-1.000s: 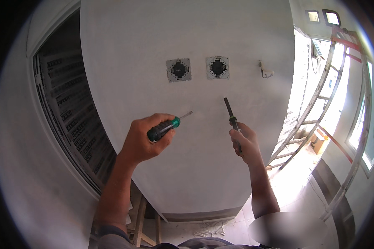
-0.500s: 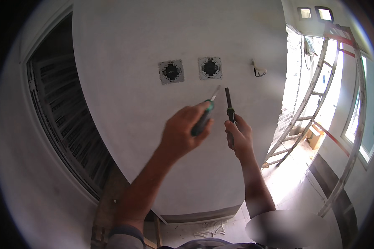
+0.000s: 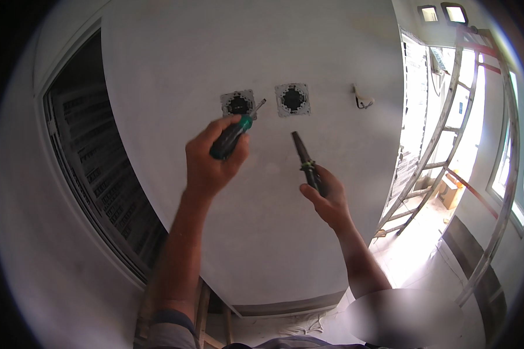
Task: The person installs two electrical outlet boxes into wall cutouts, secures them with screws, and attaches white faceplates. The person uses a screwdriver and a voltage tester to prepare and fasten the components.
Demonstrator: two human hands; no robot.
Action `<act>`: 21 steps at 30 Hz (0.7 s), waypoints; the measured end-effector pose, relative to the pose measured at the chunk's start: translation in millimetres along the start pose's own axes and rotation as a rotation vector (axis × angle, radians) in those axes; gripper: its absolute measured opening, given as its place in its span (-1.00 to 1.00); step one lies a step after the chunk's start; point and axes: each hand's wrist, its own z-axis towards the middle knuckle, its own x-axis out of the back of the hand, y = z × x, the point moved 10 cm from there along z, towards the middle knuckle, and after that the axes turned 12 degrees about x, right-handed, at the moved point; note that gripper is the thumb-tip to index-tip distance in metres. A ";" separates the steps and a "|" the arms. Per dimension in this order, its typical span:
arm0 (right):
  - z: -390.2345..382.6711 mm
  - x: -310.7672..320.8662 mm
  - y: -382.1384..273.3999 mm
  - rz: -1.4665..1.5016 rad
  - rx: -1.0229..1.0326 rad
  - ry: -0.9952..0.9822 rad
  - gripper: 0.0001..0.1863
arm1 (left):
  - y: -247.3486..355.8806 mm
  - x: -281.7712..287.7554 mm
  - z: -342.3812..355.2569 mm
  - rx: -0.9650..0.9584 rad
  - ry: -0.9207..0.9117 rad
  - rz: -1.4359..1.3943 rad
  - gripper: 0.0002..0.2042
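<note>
My left hand (image 3: 215, 154) is closed around the dark, green-collared handle of a screwdriver (image 3: 230, 138). Its metal shaft slants up and right, with the tip beside the right edge of the left socket frame (image 3: 229, 96); I cannot tell whether it touches anything. In my closed right hand (image 3: 329, 195) are long-nose pliers (image 3: 301, 150) with green-and-black grips. Their dark jaws point up, below the right socket frame (image 3: 280, 106). Both square grey frames, dark in the middle, are set in the pale wall. My left fingers overlap the lower part of the left one.
Cable ends (image 3: 364, 103) stick out of the wall on the right. A tall ladder (image 3: 453, 125) leans near the bright doorway, with a cardboard box (image 3: 450, 193) behind it. A dark framed opening (image 3: 99, 168) is on the left. Loose pale strands (image 3: 303, 324) lie at the wall's foot.
My left hand has moved left with the screwdriver, up to the left socket frame. The pliers in my right hand have shifted left and a little down, tilting leftward.
</note>
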 end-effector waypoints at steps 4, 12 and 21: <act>23.2 -33.9 -16.4 -0.050 0.116 -0.053 -0.29 | 25.3 -13.1 40.9 -0.109 -0.141 0.097 -0.76; 45.9 -54.9 -35.8 -0.068 0.189 -0.036 -0.29 | 46.6 -31.6 67.2 -0.175 -0.241 0.208 -0.76; 73.7 -46.9 -44.2 0.006 0.259 0.035 -0.38 | 50.3 -43.0 70.7 -0.206 -0.291 0.301 -0.78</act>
